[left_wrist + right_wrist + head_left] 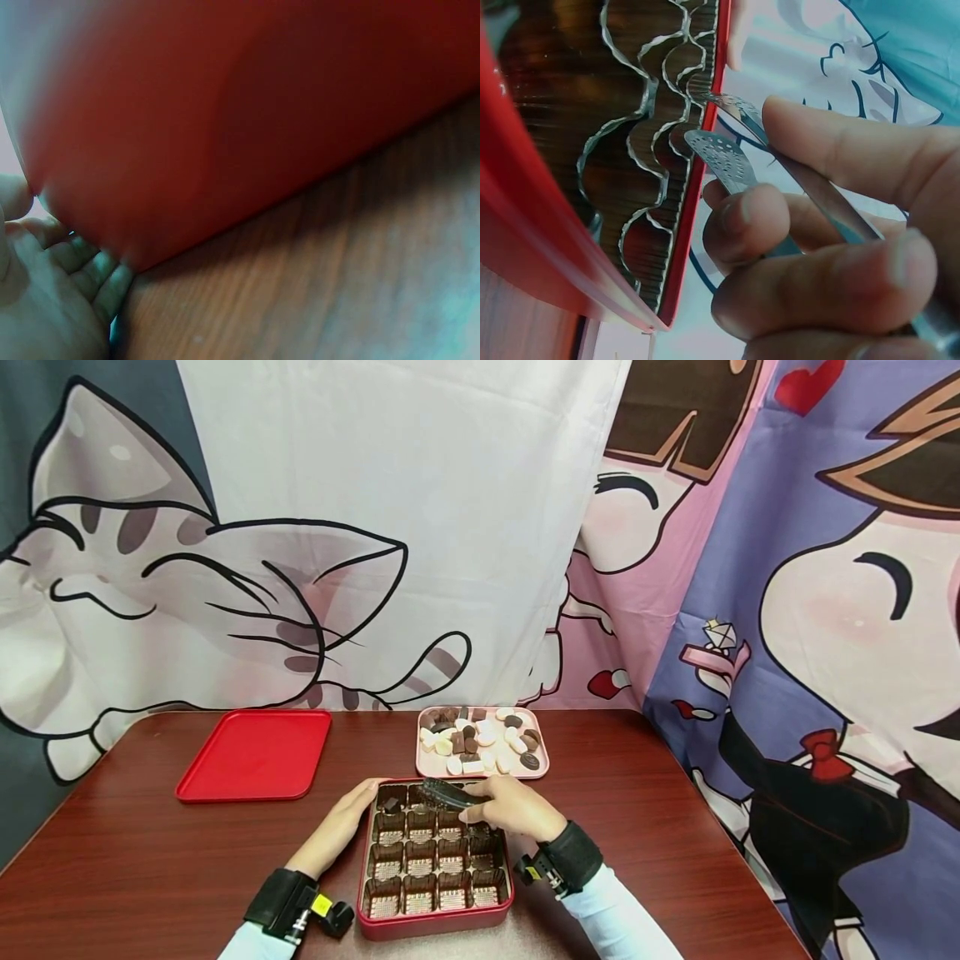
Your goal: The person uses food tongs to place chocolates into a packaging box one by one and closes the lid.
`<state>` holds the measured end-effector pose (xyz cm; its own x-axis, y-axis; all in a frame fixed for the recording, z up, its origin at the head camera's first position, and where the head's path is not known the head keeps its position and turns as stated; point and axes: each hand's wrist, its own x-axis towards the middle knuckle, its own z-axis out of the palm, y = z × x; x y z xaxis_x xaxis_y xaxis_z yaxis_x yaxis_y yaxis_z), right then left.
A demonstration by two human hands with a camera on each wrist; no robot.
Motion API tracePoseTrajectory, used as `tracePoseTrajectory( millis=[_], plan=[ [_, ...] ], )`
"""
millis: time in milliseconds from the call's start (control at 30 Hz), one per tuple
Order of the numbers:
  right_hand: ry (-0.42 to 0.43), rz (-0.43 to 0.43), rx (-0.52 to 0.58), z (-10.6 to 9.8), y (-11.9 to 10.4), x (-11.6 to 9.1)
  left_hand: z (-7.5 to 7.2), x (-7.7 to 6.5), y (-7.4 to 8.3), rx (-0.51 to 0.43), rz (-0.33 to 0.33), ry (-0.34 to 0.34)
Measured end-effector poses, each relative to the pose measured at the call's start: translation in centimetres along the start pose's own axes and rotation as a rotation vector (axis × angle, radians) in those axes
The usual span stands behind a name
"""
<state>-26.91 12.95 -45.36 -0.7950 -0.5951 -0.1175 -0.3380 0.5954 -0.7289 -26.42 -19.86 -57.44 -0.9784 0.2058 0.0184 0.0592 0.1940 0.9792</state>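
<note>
A red box (433, 929) with a brown plastic insert (420, 868) divided into compartments sits at the front of the table. One dark piece of chocolate (391, 806) lies in its back left compartment. My left hand (341, 827) rests against the left side of the box near its far corner, fingers along the outer wall (247, 172). Above the back row, my right hand (517, 808) holds metal tongs (724, 157) with perforated ends. The two ends stand slightly apart, with nothing seen between them. The right fingers and wrist hide part of the right-hand compartments.
Just behind the box, a pink tray (542, 752) carries many dark, brown and white chocolates (486, 739). A flat red lid or tray (255, 753) lies at the back left of the brown table (637, 827). Printed cloth (450, 527) hangs along the table's far edge.
</note>
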Motion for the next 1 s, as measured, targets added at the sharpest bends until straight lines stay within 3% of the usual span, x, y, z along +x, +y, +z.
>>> tracePoseTrajectory(
  millis=[100,300,400,500,600,733,800,867,967,1000],
  plan=[
    [0.004,0.054,0.067,-0.9,-3.4,-1.4,0.1,-0.3,0.5,0.041,0.045,0.006],
    [0.033,0.06,0.053,-1.5,-4.5,-1.7,0.6,-1.3,2.0,0.078,0.089,0.037],
    [0.04,0.053,0.066,-2.0,-4.1,-1.4,0.8,-1.7,3.1,0.049,0.053,0.028],
    [0.046,0.057,0.076,-2.6,-3.6,-1.1,0.8,-1.5,2.9,0.025,0.023,0.025],
    [0.062,0.072,0.076,-3.2,-3.2,-1.0,0.6,-1.1,2.1,0.028,0.032,0.015],
    [0.108,0.084,0.091,-3.9,-2.7,-0.8,-0.1,-0.1,-0.3,0.013,0.052,-0.004],
    [0.14,0.084,0.089,-4.2,-2.5,-0.6,-0.2,0.1,-0.7,-0.02,0.035,-0.005],
    [0.165,0.084,0.08,-4.5,-2.1,-0.3,-0.3,0.0,-0.7,-0.021,0.059,-0.011],
    [0.187,0.081,0.072,-4.9,-1.0,0.5,-0.2,-0.2,-0.5,-0.024,0.076,-0.013],
    [0.191,0.047,0.058,-4.9,1.4,1.6,-0.2,-0.2,-0.4,-0.013,0.079,-0.015]
  ],
)
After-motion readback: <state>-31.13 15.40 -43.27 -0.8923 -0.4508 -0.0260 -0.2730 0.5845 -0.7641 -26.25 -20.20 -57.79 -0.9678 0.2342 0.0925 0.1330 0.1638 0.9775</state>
